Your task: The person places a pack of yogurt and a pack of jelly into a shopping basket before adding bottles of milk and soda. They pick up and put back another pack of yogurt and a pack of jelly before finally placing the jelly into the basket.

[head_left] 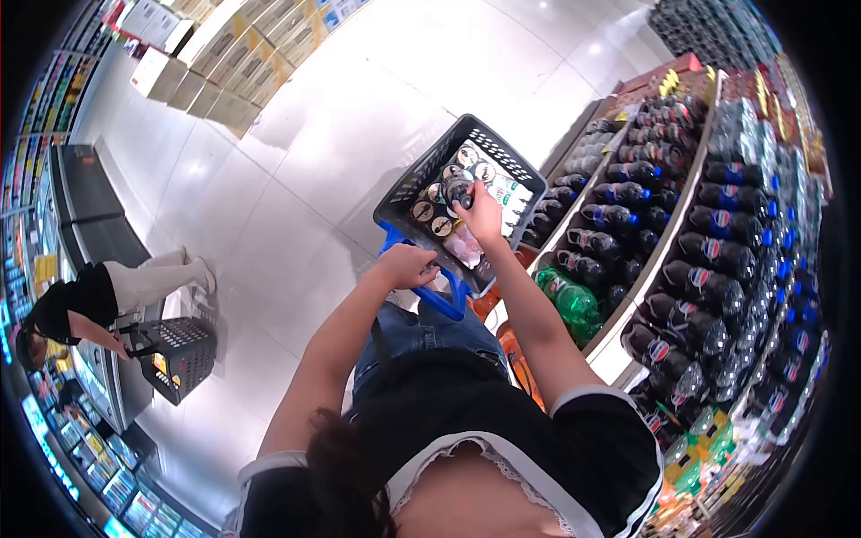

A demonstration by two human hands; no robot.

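Note:
A dark grey shopping basket (408, 193) with perforated sides hangs in front of my body. My left hand (408, 266) is closed around its blue handle (453, 303). Inside the basket, my right hand (480, 215) grips a small dark bottle (458, 189), whose label I cannot read. Around that bottle are several round-topped containers (422, 212) with pale lids. White packs with green and red print (513, 199) lie along the right side of the basket, and a pinkish clear package (465, 247) sits near its close end.
Shelves of dark soda bottles (708, 282) rise close on my right, with a green bottle (570, 296) at the near edge. Stacked cartons (238, 67) stand at the upper left. On the left, another person (85, 300) carries a dark basket (179, 354) beside a cabinet.

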